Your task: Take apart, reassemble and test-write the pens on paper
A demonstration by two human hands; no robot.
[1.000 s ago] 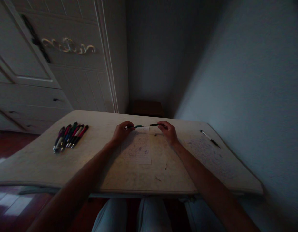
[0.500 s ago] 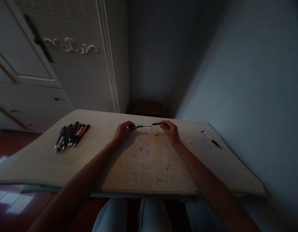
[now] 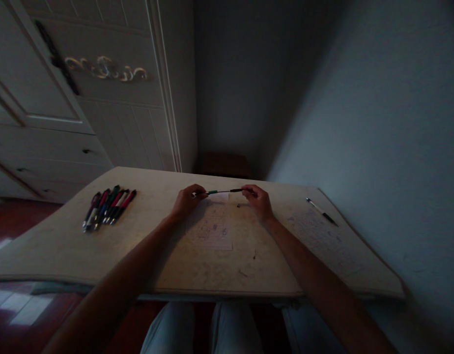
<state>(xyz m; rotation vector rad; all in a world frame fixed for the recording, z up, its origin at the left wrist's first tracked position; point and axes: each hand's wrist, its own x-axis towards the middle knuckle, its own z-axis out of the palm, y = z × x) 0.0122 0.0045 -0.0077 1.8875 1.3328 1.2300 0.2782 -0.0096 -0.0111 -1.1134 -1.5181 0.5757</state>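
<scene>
Between the fingers of my left hand is a green pen body, with a thin refill sticking out to the right. My right hand pinches a dark pen barrel and points it left. The refill's tip meets the left end of this barrel; whether it is inside I cannot make out. Both hands are raised over the far part of the table. Below them lies a scribbled paper sheet. A tiny dark piece rests on the table near my right hand.
Several pens lie bunched on the table's left side. A single white and black pen lies at the right, near blue scribbles on the tabletop. A wall borders the right; a white cabinet stands behind left.
My right hand has shifted slightly left, bringing the dark barrel onto the refill's tip and closing the offset between them. My left hand has hardly moved.
</scene>
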